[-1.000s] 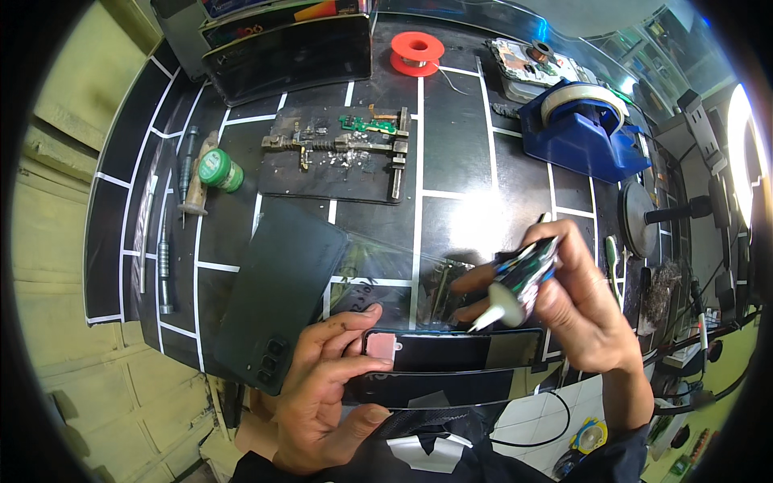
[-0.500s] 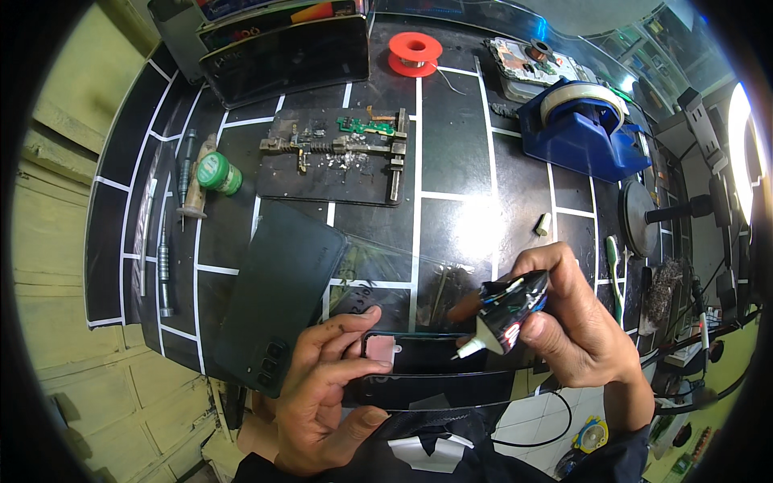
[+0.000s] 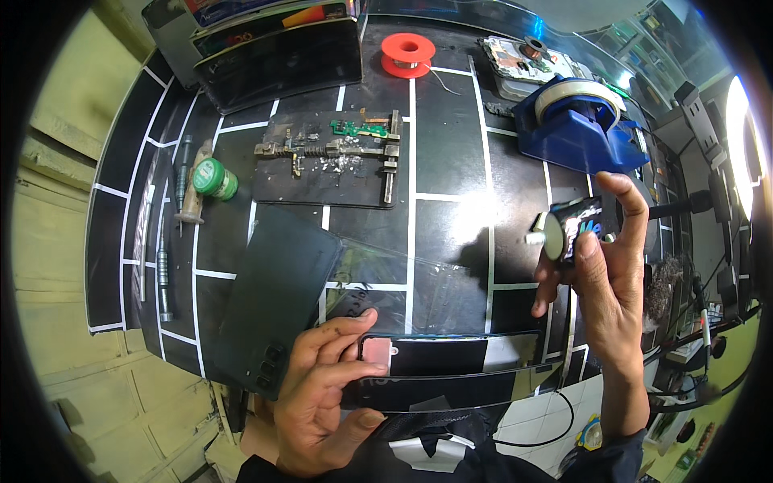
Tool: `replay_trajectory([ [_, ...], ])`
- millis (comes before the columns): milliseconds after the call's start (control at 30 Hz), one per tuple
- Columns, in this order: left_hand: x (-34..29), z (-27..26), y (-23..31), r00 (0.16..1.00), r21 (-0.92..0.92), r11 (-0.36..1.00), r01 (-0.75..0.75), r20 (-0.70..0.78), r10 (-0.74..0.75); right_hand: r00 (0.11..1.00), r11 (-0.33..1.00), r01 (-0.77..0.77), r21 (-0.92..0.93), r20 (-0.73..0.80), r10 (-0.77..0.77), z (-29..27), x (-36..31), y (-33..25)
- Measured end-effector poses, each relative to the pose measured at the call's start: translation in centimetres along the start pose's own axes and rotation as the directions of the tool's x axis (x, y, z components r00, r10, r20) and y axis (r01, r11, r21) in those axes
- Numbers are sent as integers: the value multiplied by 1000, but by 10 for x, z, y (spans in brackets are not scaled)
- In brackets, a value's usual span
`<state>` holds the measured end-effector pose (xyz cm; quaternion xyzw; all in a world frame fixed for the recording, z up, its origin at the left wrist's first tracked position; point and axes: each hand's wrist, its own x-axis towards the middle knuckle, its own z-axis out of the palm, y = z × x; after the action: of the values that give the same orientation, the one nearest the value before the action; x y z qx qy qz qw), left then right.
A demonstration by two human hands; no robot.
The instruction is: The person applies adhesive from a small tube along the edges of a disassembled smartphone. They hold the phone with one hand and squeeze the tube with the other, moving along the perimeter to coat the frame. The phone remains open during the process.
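head view: the left hand [image 3: 318, 394] has its grip on a dark phone part [image 3: 443, 354] at the table's [image 3: 451, 153] near edge; the right hand [image 3: 608, 278] grasps a tube [image 3: 576, 229], clear of it. the lensed panel [image 3: 274, 302] lies apart, unjoined; whether the phone part is coated, i cannot tell.

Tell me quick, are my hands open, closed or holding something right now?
Left hand: closed, holding a dark slim panel by the end with the pink piece.
Right hand: closed, holding a dark tube with a pale nozzle.
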<state>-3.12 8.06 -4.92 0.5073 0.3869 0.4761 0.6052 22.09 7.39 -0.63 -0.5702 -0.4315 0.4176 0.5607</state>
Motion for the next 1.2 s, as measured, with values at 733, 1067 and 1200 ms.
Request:
replay_trajectory([
  [733, 2, -7, 1, 995, 24, 1000, -13, 100, 11, 879, 669, 247, -701, 453, 151, 33, 25, -19],
  [1067, 0, -1, -1, 998, 67, 996, -67, 21, 65, 966, 775, 118, -621, 251, 54, -9, 9, -17],
  [1200, -3, 8, -4, 996, 37, 997, -70, -55, 71, 988, 859, 41, -510, -105, -110, -40, -9, -3],
])
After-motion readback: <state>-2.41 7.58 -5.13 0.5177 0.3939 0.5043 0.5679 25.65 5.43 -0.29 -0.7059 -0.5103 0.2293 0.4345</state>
